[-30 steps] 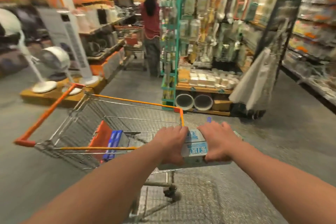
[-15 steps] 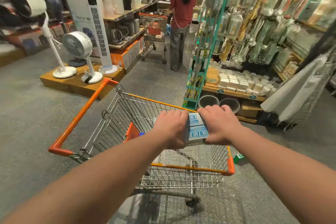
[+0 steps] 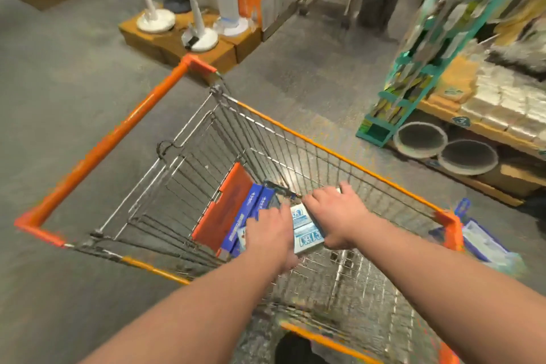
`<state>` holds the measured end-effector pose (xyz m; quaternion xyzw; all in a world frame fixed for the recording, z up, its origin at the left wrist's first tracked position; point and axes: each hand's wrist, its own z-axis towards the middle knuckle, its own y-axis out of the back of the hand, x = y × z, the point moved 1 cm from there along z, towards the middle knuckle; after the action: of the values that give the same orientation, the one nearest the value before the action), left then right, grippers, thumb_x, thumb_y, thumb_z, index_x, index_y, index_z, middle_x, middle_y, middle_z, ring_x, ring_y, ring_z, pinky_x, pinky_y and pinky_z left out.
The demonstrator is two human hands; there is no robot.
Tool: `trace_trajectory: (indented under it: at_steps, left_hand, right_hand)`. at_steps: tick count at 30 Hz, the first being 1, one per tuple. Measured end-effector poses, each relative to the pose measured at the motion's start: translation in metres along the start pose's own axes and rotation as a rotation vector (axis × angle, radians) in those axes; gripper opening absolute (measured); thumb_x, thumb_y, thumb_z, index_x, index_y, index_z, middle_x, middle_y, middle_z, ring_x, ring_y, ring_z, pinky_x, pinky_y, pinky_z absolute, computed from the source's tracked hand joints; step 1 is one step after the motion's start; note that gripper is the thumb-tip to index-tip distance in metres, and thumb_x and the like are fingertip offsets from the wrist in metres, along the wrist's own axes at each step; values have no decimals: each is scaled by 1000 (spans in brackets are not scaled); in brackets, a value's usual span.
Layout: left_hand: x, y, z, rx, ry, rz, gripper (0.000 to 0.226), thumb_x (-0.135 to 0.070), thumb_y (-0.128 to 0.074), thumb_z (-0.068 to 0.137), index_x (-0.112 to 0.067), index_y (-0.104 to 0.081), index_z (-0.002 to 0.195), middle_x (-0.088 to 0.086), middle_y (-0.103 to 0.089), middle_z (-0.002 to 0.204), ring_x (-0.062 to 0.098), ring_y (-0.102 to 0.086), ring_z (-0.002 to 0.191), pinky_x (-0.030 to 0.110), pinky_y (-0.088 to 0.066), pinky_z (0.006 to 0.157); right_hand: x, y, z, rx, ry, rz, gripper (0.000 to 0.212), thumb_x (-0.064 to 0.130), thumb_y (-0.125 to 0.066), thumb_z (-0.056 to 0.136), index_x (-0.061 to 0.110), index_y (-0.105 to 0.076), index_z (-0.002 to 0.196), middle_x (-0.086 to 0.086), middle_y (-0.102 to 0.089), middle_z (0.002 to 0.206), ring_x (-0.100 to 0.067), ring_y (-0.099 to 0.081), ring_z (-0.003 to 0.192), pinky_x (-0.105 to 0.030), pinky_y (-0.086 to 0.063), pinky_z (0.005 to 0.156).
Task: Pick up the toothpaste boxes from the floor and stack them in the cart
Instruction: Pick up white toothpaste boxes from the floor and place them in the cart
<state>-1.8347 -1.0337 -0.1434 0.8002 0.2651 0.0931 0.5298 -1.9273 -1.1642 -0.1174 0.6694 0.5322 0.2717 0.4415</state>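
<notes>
Grips the pale toothpaste boxes point(image 3: 305, 233) from both sides, left hand point(image 3: 270, 233) and right hand point(image 3: 336, 216) curled over them, low inside the cart point(image 3: 325, 151); long axis seemingly toward the far rim, blue boxes point(image 3: 251, 210) just left.

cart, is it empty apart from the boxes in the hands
No, blue boxes already stand in the cart against its orange flap, left of the held boxes.

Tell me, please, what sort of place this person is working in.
Most likely a household-goods shop: a wire shopping cart with orange trim stands in the aisle, standing fans are displayed on a low platform, and a teal rack holds hanging packaged goods.
</notes>
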Motion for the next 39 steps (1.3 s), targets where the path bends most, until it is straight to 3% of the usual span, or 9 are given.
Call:
trace_trajectory:
  at_steps: [9, 14, 18, 21, 25, 28, 33, 35, 39]
  left_hand:
    - [22, -123, 111, 356, 360, -210, 100, -43, -90, 62, -12, -31, 136, 9, -32, 134, 36, -45, 130, 54, -44, 106]
    - [34, -166, 149, 359, 515, -283, 104, -45, -92, 64, -10, -31, 140, 8, -28, 137, 30, -39, 131, 51, -49, 100]
    - [37, -185, 156, 312, 527, -231, 110, -62, -85, 68, -4, -28, 142, 9, -29, 135, 26, -36, 129, 41, -53, 92]
    - [40, -188, 155, 347, 514, -218, 108, -64, -80, 73, -4, -25, 144, 10, -33, 138, 27, -36, 132, 40, -52, 93]
    - [43, -196, 152, 415, 561, -311, 72, -46, -79, 85, -13, -39, 137, 7, -49, 137, 24, -48, 127, 38, -50, 95]
    - [46, -201, 154, 442, 542, -294, 75, -49, -76, 87, -15, -35, 139, 6, -46, 139, 23, -47, 129, 37, -51, 95]
    - [57, -194, 153, 432, 473, -250, 80, -66, -70, 83, -15, -36, 134, 6, -46, 132, 27, -53, 122, 42, -51, 84]
    - [62, -182, 149, 437, 422, -260, 74, -65, -66, 85, -15, -39, 133, 7, -47, 132, 29, -55, 121, 46, -51, 88]
    - [69, -129, 132, 431, 257, -260, 61, -60, -56, 92, -15, -42, 132, 8, -50, 135, 32, -56, 122, 45, -50, 96]
  right_hand:
    - [-5, -116, 157, 194, 322, -130, 80, 29, -76, 78, 15, -35, 145, -11, -49, 140, -31, -44, 136, -64, -15, 119]
    - [0, -154, 218, 205, 440, -132, 83, 35, -80, 76, 19, -35, 144, -10, -45, 139, -32, -35, 139, -63, -3, 122]
    - [4, -168, 245, 151, 532, -126, 96, 37, -83, 70, 24, -31, 151, -14, -35, 148, -35, -26, 144, -61, 2, 123]
    - [2, -181, 248, 119, 526, -83, 98, 29, -82, 72, 29, -28, 154, -18, -28, 156, -38, -18, 148, -61, -2, 123]
    - [-2, -189, 241, 130, 459, 20, 92, 8, -75, 79, 33, -29, 155, -16, -26, 158, -37, -16, 150, -55, -4, 126]
    - [1, -190, 242, 101, 451, 26, 93, 2, -72, 77, 32, -30, 154, -13, -27, 159, -36, -17, 150, -56, -5, 125]
    - [10, -189, 238, 121, 402, 66, 77, 24, -80, 76, 29, -44, 144, -14, -33, 154, -36, -24, 146, -57, -8, 125]
    - [10, -178, 229, 111, 363, 122, 65, 29, -74, 81, 26, -49, 140, -14, -40, 148, -34, -34, 139, -54, -19, 123]
    - [-1, -127, 191, 147, 190, 255, 59, 33, -65, 87, 19, -47, 141, -11, -46, 138, -32, -43, 130, -43, -43, 104]
